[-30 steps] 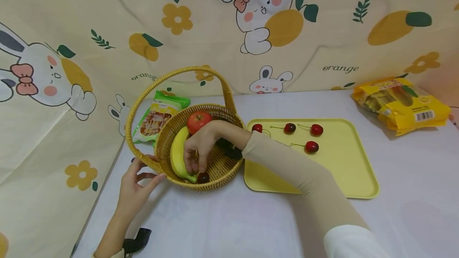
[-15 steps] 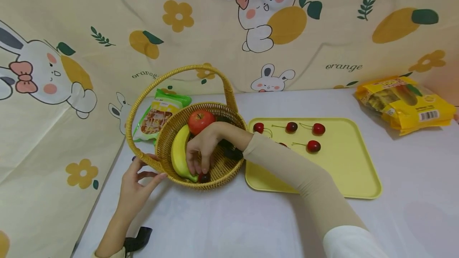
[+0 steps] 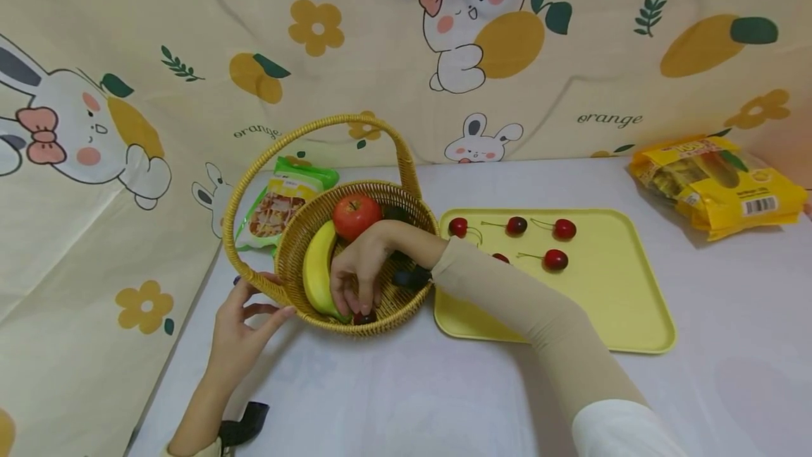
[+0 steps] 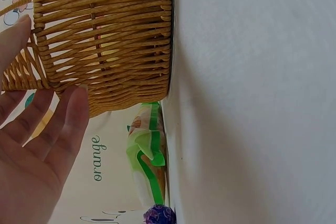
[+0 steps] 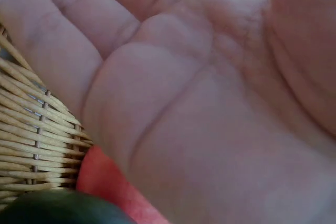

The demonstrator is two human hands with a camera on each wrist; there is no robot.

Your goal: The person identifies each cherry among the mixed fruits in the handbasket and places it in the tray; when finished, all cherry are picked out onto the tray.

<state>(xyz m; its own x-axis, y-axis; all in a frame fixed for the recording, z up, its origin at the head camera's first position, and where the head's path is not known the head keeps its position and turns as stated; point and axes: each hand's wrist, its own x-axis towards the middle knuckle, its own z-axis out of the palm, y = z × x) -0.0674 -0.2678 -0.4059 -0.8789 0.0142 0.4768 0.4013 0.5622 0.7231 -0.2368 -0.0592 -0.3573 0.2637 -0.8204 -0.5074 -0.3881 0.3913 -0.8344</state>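
In the head view a round wicker basket (image 3: 393, 316) with a tall arched handle holds a banana (image 3: 319, 266), a red apple (image 3: 357, 216) and a dark green rounded item (image 5: 68, 208). My left hand (image 3: 237, 333) grips the basket at the foot of its handle, thumb and fingers on either side of it, as the left wrist view also shows. Down inside the basket, my right hand (image 3: 361, 270) pinches a dark red cherry (image 3: 365, 319) near the banana's tip. Fingertips cover the cherry's upper part. Only the palm and finger bases show large in the right wrist view.
A yellow tray (image 3: 609, 309) with several stemmed cherries (image 3: 555, 260) lies right of the basket, partly under my right sleeve. Behind the basket is a green snack bag (image 3: 279, 206); a yellow food packet (image 3: 720, 185) lies back right. A small purple object (image 4: 160, 214) is beyond my left hand.
My right hand has lowered slightly and its fingertips now cover more of the cherry. The left hand keeps its hold on the basket. The head view has shifted a little.
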